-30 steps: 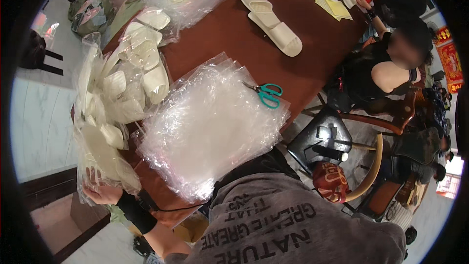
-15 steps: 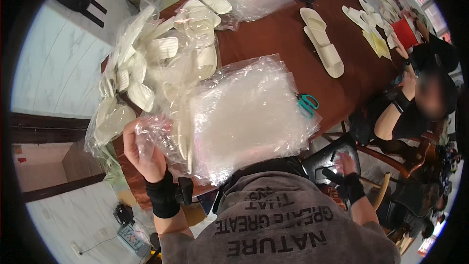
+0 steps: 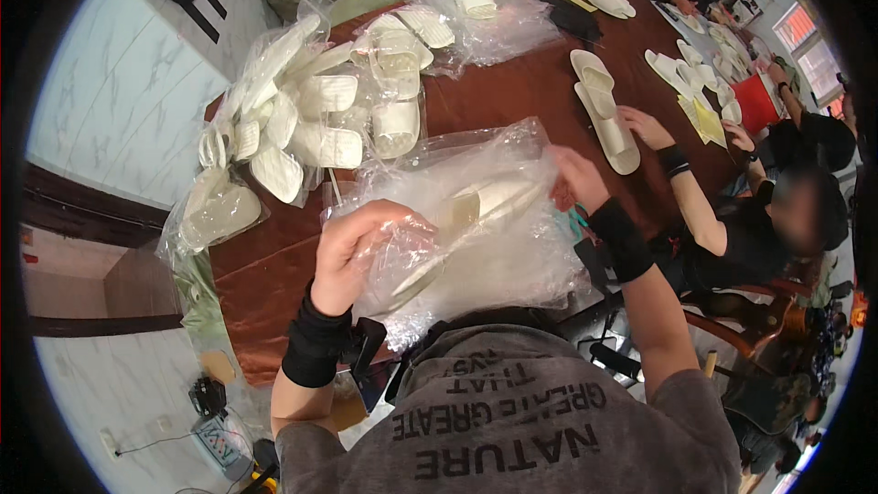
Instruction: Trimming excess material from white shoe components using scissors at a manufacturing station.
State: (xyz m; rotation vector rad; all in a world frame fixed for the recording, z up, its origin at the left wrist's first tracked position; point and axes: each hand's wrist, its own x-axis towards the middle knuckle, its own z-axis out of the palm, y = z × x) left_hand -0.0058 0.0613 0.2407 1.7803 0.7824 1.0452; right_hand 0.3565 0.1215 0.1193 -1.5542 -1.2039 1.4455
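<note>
Two hands hold one clear plastic bag [image 3: 476, 229] up over the near edge of the brown worktop [image 3: 512, 101], and inside it lies a pair of white slippers [image 3: 476, 210], seen through the crinkled film. The left hand [image 3: 352, 252] has its grip closed on the bag's lower left part, fingers curled into the plastic. The right hand [image 3: 576, 178] pinches the bag's upper right edge, its grip narrow on the film. Beyond, on the left part of the worktop, a heap of bagged slippers [image 3: 320, 119] lies stacked, each bag holding white slippers. Another clear bag with slippers [image 3: 480, 5] sits at the far edge. A loose pair of slippers [image 3: 604, 110] lies bare on the worktop, just beside another person's hand [image 3: 645, 126].
</note>
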